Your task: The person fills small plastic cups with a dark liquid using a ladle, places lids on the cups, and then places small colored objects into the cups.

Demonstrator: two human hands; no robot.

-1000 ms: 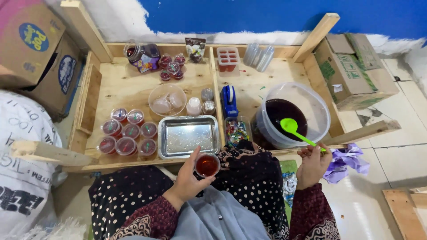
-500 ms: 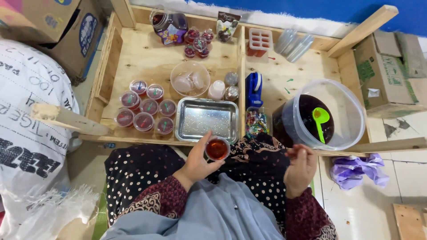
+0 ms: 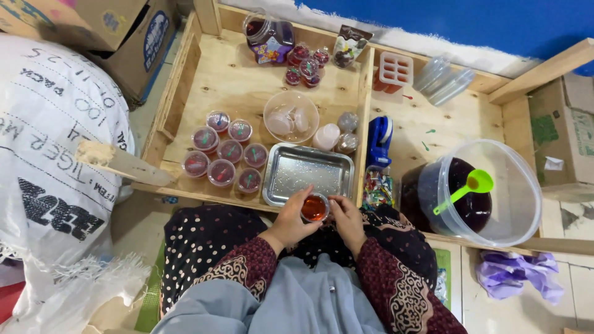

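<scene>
Round clear cup (image 3: 314,208), glossy red liquid

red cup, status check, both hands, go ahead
Left hand and right hand both grip red cup. Cup upright, uncapped, near steel tray. Nothing blocking.

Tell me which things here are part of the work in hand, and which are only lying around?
In use:
left hand
right hand
small cup of red liquid
metal tray
tub of dark liquid
green ladle
filled cups

Lying about:
cardboard boxes
white sack
purple bag
blue tool
</scene>
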